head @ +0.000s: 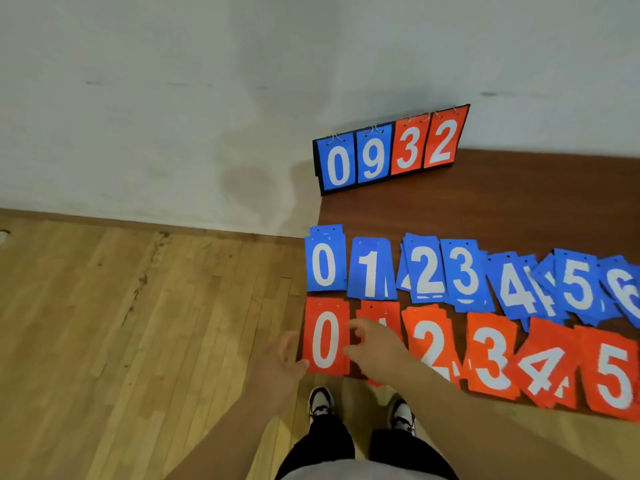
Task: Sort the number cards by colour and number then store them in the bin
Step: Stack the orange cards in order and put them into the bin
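Hands work the red row: the left hand [277,367], fingers relaxed and holding nothing, sits at the left edge of the red 0 pile [325,337]. The right hand [375,348] hovers over the red 1 pile [372,309] with thumb and finger parted, and whether it touches the cards cannot be told. Blue piles [427,271] lie just behind on the brown table [502,209], where a scoreboard [391,150] reads 0932.

Far cards [464,277]: I see blue, white numerals
Near cards [491,355]: orange-red, white numerals
Bench [519,209]: dark brown woodgrain
Floor [121,323]: pale wood planks
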`<state>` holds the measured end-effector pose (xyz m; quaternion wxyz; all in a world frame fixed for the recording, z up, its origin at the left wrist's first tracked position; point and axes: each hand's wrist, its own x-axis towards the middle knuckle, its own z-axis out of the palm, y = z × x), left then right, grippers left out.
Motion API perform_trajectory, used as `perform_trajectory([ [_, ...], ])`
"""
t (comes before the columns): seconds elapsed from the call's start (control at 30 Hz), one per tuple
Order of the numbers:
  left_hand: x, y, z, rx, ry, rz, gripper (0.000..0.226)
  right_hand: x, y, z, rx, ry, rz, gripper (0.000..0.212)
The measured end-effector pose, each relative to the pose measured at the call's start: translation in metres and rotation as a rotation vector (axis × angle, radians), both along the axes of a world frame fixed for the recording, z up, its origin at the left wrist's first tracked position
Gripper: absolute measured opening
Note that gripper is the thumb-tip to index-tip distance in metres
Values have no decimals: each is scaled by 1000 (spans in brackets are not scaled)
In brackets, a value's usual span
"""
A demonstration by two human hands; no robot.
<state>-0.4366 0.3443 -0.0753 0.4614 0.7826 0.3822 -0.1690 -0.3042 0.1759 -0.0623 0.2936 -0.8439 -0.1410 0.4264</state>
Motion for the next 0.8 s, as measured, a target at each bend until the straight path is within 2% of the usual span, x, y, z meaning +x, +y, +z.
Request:
perform_trajectory([
  [0.2, 20, 22, -36, -190, -41, -18, 58, -4, 27, -20, -23, 56, -225, 51],
  [0.37, 23, 32, -40, -140, -57, 7, 43, -7, 46, -33, -27, 102, -256, 47],
  [0.47, 23, 39, -31, -143, -67, 95, 35, -9, 56, -33, 11, 164, -262, 44],
  [0.6, 25, 43, -9, -188, -133, 178, 36, -13, 55, -23, 89, 150, -282, 46],
  [0.73, 33, 27, 12, -235, -193, 138, 35, -10, 36, -4, 199, 173, -410, 40],
  [0.8, 40, 11, 19, -230, -204, 88, 33, -6, 20, 7, 205, 107, -442, 38],
])
